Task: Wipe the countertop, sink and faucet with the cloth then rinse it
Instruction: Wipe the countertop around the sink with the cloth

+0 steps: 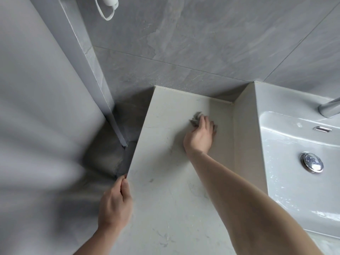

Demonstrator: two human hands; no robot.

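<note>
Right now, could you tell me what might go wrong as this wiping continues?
The right hand bunches the cloth small, so strokes may miss the countertop's back corner. The left hand braces on the counter's outer edge and could slip off. The sink looks wet, so a rinse might splash onto the wiped surface.

Her right hand (pixel 200 134) reaches well forward, arm nearly straight, wrist bent slightly, palm down and fingers curled over a small grey cloth (pixel 196 118) bunched beneath and just beyond the fingertips. The left hand (pixel 115 201) sits nearer the body, forearm bare, wrist straight. Its thumb lies on top and its fingers wrap below, pinching the countertop (pixel 165 181) edge right at the fingertips.
</note>
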